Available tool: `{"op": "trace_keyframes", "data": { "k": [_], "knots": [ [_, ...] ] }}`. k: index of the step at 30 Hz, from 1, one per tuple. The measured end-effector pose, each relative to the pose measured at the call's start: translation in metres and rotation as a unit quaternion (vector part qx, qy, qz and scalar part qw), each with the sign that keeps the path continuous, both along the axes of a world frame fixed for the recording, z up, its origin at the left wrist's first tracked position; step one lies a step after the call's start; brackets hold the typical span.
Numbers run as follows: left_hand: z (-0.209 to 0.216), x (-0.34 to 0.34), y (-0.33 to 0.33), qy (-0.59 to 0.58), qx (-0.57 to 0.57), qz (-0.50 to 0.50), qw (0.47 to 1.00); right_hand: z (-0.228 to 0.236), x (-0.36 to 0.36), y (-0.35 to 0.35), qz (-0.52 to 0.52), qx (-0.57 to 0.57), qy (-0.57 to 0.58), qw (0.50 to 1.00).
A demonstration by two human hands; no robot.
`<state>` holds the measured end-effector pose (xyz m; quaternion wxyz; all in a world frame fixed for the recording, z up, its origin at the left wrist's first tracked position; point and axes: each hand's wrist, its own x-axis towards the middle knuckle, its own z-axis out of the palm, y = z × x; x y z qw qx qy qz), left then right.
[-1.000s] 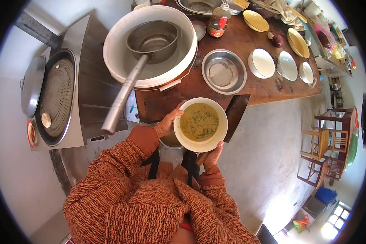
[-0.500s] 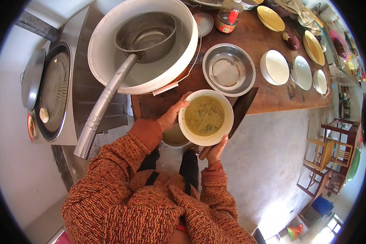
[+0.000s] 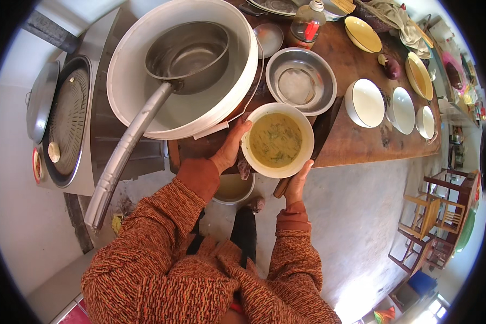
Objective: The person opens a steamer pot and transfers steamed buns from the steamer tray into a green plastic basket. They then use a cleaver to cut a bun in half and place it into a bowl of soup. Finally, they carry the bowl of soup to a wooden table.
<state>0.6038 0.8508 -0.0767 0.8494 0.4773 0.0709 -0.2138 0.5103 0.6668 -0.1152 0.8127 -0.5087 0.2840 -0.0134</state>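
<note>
Between my two hands is a white bowl [image 3: 270, 172] of yellowish-green soup [image 3: 275, 139] with dark green shreds in it. My left hand [image 3: 233, 143] grips its left side, the thumb by the rim. My right hand [image 3: 298, 182] supports the lower right side from below, its fingers partly hidden. The bowl is level, above the front edge of the wooden table [image 3: 362, 150]. Partly hidden beneath it is a knife with a dark blade [image 3: 329, 120] and a wooden handle [image 3: 281, 187], close to my right hand. Just beyond the bowl stands a shallow metal basin [image 3: 325, 86].
At left stands a white bucket [image 3: 119, 81] with a long-handled metal dipper [image 3: 129, 143] across it. White bowls [image 3: 363, 102], yellow dishes [image 3: 363, 33], an eggplant [image 3: 390, 67] and a bottle [image 3: 308, 24] are on the table. Another basin [image 3: 236, 200] sits low by my feet.
Both hands have carried the bowl slightly forward, further over the table edge, still level. The view has shifted a little, and a shoe and more of the low basin now show.
</note>
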Motion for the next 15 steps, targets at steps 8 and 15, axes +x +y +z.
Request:
{"op": "trace_keyframes", "data": {
  "k": [8,15],
  "knots": [
    [-0.005,0.005,-0.021,0.028,-0.002,0.118,0.993,0.009,0.040,-0.019,0.018,-0.168,0.035,0.985],
    [-0.003,0.010,-0.029,0.042,0.034,0.164,0.985,0.016,0.046,-0.043,0.090,-0.165,0.067,0.980]
  ]
}}
